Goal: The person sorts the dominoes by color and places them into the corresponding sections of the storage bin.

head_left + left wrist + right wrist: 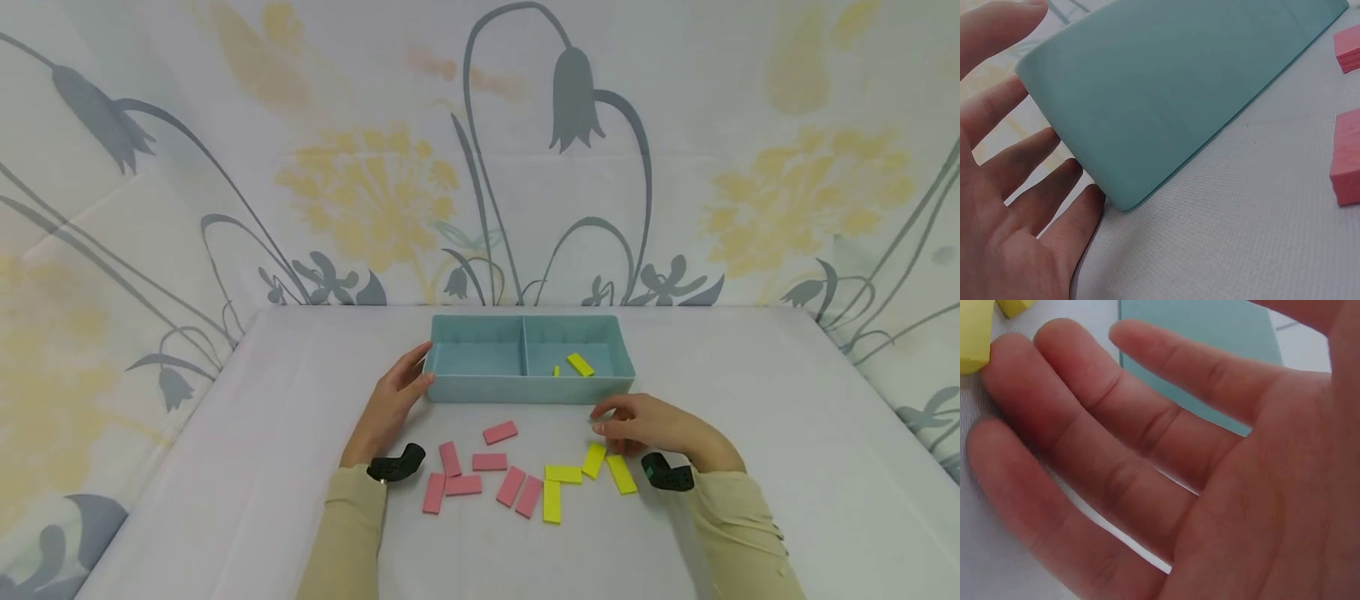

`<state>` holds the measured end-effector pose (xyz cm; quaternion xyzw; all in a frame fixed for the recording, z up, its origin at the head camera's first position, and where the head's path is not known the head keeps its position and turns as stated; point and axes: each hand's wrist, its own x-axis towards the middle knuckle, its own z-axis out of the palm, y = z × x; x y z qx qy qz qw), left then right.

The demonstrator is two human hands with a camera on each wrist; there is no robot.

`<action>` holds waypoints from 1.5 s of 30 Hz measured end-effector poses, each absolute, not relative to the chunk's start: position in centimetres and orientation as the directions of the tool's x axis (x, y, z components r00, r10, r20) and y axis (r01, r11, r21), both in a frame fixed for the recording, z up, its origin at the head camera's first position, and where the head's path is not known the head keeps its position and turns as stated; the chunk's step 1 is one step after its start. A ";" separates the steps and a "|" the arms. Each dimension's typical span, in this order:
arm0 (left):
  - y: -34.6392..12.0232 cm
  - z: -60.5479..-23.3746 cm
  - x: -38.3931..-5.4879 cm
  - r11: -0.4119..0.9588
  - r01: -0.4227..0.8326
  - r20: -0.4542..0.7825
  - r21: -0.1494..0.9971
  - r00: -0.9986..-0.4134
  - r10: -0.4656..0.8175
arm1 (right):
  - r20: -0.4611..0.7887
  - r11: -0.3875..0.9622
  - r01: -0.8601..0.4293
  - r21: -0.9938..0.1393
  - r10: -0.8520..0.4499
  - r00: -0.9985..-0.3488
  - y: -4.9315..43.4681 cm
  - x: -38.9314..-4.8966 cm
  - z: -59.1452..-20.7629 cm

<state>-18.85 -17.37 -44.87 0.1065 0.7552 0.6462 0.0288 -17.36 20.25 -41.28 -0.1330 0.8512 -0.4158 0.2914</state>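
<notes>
A pale teal box [480, 389] with two compartments stands before me. Two yellow blocks [581, 364] lie in its right compartment. My left hand [391, 406] is at the box's left end; in the left wrist view its fairly straight fingers [1035, 147] touch the end wall, thumb raised off it. My right hand [651, 427] hovers in front of the box's right corner, fingers loosely bent with nothing between them. Just below it on the table are loose yellow blocks [621, 474], one of them [974, 334] beside the fingertips in the right wrist view.
Several pink blocks [489, 462] are scattered on the white tabletop [292, 400] in front of the box, left of the yellow ones. The box's left compartment [478, 354] shows a bare floor. A flower-printed cloth [420, 167] rises behind the table.
</notes>
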 end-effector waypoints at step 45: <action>-17.2 -44.9 -19.0 0.144 0.119 0.090 0.982 -0.977 0.194 | -0.484 0.826 0.001 -0.564 -0.330 -0.810 18.4 -15.7 -40.1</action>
